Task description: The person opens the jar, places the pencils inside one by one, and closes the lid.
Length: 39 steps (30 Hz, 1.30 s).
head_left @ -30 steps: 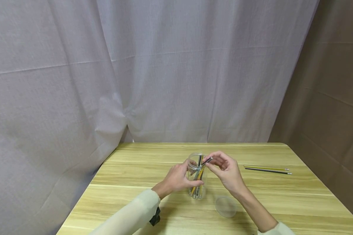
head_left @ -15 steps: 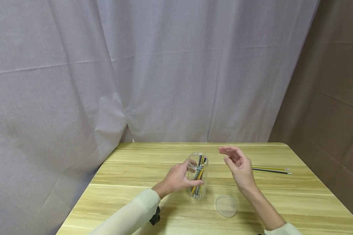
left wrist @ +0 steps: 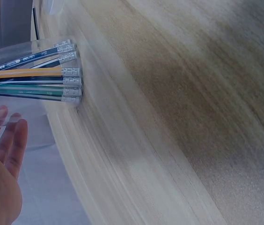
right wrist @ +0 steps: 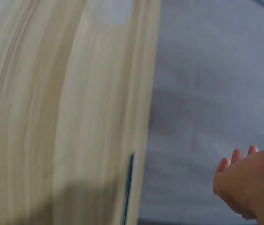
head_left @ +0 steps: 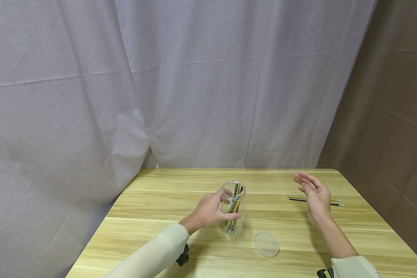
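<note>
My left hand (head_left: 210, 208) grips a clear plastic jar (head_left: 242, 216) standing upright on the table, thumb across its front. Inside lean several pencils (left wrist: 38, 84), yellow, dark and green, with their metal-banded ends at the jar's bottom. My right hand (head_left: 317, 197) holds nothing; its fingers are loosely bent above two pencils on the table at the right. One is a yellow pencil (head_left: 293, 196), the other a dark pencil (head_left: 295, 199), both partly hidden behind the hand. In the right wrist view a dark pencil (right wrist: 128, 187) lies near the table edge.
A round clear lid (head_left: 266, 244) lies flat on the wooden table (head_left: 153, 204), right of the jar and nearer the person. Grey curtains (head_left: 194, 96) hang behind the table's far edge, and a brown one (head_left: 396, 135) on the right.
The right hand let go of a dark pencil at the jar's mouth and moved right to above the two pencils on the table. The left hand stayed on the jar.
</note>
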Each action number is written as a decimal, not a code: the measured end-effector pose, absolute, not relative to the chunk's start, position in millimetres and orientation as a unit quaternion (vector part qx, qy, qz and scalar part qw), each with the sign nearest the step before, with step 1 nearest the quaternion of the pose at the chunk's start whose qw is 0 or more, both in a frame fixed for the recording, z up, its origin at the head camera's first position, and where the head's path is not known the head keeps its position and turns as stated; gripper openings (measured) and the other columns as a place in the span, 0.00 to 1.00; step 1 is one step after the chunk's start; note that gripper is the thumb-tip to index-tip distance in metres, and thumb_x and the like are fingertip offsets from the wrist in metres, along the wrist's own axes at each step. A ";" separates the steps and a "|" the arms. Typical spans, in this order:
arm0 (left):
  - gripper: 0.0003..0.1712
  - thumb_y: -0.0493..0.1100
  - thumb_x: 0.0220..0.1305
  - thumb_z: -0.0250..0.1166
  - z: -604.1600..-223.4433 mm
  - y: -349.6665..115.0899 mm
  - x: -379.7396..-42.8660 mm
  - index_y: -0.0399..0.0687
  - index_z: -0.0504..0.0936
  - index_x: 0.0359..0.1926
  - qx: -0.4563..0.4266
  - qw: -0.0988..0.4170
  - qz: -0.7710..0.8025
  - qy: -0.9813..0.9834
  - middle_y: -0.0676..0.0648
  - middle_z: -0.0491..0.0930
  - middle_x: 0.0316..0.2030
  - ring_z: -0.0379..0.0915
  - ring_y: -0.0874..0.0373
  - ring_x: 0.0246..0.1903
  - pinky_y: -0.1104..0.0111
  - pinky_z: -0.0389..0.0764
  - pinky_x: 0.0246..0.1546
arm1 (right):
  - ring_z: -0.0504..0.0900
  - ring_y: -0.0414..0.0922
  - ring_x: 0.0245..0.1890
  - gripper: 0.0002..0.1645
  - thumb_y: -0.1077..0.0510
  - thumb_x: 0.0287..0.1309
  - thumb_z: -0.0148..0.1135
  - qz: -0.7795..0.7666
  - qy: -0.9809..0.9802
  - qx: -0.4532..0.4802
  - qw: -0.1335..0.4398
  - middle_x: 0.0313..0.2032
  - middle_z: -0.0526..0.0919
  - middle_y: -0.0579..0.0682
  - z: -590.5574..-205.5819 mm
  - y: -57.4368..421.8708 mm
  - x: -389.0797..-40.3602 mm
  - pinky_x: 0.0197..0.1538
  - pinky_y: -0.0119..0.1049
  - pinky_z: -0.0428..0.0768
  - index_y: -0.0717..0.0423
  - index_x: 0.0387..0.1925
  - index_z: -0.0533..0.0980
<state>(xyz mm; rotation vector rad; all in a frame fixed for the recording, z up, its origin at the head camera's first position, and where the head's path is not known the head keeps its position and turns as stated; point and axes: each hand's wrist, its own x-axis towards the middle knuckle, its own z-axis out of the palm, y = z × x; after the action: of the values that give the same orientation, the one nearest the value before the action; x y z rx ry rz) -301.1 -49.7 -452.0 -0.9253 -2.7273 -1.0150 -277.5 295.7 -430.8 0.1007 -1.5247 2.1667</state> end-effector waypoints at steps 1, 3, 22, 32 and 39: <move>0.42 0.74 0.56 0.75 -452.0 -49.7 -301.2 0.59 0.75 0.63 -0.303 0.044 -0.331 -0.893 0.56 0.88 0.51 0.82 0.67 0.47 0.59 0.81 0.56 | 0.89 0.36 0.49 0.22 0.77 0.74 0.50 0.793 -0.558 0.023 0.242 0.48 0.91 0.43 -433.8 302.3 -280.0 0.47 0.23 0.82 0.55 0.55 0.82; 0.42 0.74 0.56 0.75 -452.0 -49.8 -301.3 0.60 0.75 0.63 -0.303 0.044 -0.330 -0.893 0.56 0.88 0.51 0.82 0.67 0.47 0.59 0.81 0.56 | 0.89 0.34 0.47 0.23 0.77 0.74 0.49 0.790 -0.565 0.000 0.237 0.47 0.92 0.41 -439.8 314.7 -284.3 0.47 0.22 0.81 0.53 0.53 0.83; 0.41 0.73 0.56 0.75 -454.7 -49.8 -301.0 0.58 0.75 0.62 -0.309 0.043 -0.335 -0.889 0.55 0.89 0.51 0.86 0.56 0.50 0.57 0.81 0.57 | 0.71 0.75 0.65 0.20 0.67 0.72 0.57 0.362 -0.920 -0.006 0.147 0.59 0.81 0.73 -500.9 366.8 -291.9 0.64 0.71 0.67 0.71 0.62 0.75; 0.41 0.72 0.57 0.76 -453.4 -49.3 -301.3 0.57 0.76 0.62 -0.308 0.047 -0.332 -0.890 0.55 0.88 0.51 0.86 0.55 0.50 0.58 0.81 0.57 | 0.70 0.79 0.63 0.23 0.65 0.70 0.57 0.310 -0.941 -0.013 0.134 0.64 0.77 0.72 -495.2 365.7 -292.8 0.59 0.73 0.65 0.66 0.65 0.74; 0.41 0.72 0.57 0.76 -452.6 -48.6 -301.3 0.57 0.76 0.62 -0.308 0.048 -0.332 -0.890 0.55 0.88 0.51 0.85 0.57 0.50 0.57 0.81 0.58 | 0.78 0.73 0.55 0.21 0.68 0.64 0.60 0.309 -0.941 0.000 0.139 0.51 0.86 0.67 -497.8 367.3 -294.3 0.55 0.70 0.64 0.66 0.59 0.76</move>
<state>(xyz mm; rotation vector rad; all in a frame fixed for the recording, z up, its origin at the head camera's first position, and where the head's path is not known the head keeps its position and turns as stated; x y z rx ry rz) -301.3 -48.6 -452.6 -0.9392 -2.7149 -1.0126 -294.3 367.3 -497.8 0.0011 -2.7192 0.8927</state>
